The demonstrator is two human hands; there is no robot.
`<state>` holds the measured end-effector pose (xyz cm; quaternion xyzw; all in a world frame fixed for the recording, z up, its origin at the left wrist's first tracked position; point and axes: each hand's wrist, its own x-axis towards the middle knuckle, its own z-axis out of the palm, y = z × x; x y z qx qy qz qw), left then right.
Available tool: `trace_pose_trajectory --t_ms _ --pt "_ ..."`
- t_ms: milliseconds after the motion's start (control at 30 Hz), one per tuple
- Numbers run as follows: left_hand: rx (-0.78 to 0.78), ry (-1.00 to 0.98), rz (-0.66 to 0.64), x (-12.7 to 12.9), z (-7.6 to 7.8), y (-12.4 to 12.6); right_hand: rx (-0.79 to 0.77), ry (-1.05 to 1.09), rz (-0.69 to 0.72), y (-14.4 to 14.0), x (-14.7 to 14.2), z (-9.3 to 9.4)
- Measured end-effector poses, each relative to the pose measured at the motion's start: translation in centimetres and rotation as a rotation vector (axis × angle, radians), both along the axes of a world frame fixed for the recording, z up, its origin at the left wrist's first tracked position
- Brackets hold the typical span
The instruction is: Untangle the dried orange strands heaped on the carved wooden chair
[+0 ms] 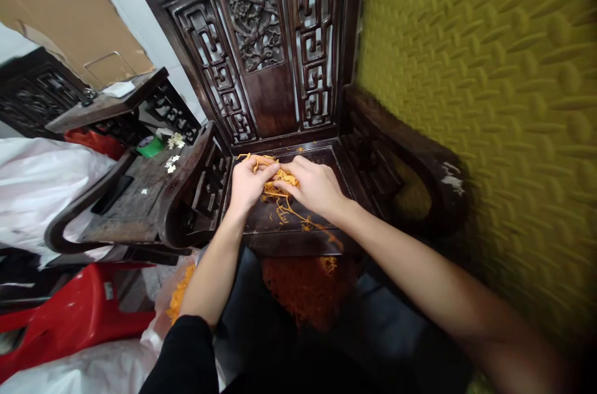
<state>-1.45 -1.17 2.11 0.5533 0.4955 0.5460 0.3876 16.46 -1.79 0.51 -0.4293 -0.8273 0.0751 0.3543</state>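
A clump of orange strands lies just above the middle of the frame, on the dark wooden seat of a carved chair. The clump sits directly between the two hands, and a thin trail of loose strands runs from it down and to the right toward the seat's front edge, so the long axis of the spill slants that way.

The left hand has its fingers curled together, pinching strands at the clump's left edge. The right hand lies over the clump's right side, fingers bent down onto it; whether they are clamped on strands underneath cannot be told. Both hands touch the clump, about equally close, thumbs nearly meeting.

Below the seat edge, at lower centre, a larger heap of the same orange strands rests near the person's lap. A black sleeve covers the left upper arm. To the left stand a second dark chair with small white flowers on it, and a red plastic stool at lower left. A yellow textured surface fills the right side.
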Motion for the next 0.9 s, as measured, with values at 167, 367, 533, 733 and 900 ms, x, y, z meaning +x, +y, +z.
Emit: trace_pose_trajectory --t_ms 167,367,533,733,900 --pt "0.021 -0.007 0.041 1.1 -0.6 0.4 0.076 -0.044 -0.016 -0.3 -0.3 0.1" --pt "0.113 -0.149 0.427 -2.6 -1.0 3.9 0.193 0.149 0.097 -1.9 0.5 1.0" --pt "0.093 -0.217 0.31 -4.2 -1.3 4.8 0.028 0.62 0.061 -1.2 1.9 1.9" --pt "0.111 -0.213 0.466 -5.7 -1.8 5.6 -0.076 0.988 0.036 -1.2 2.5 2.9" --pt "0.035 -0.108 0.479 -6.9 -1.9 5.2 -0.069 1.243 -0.09 0.3 4.9 4.4"
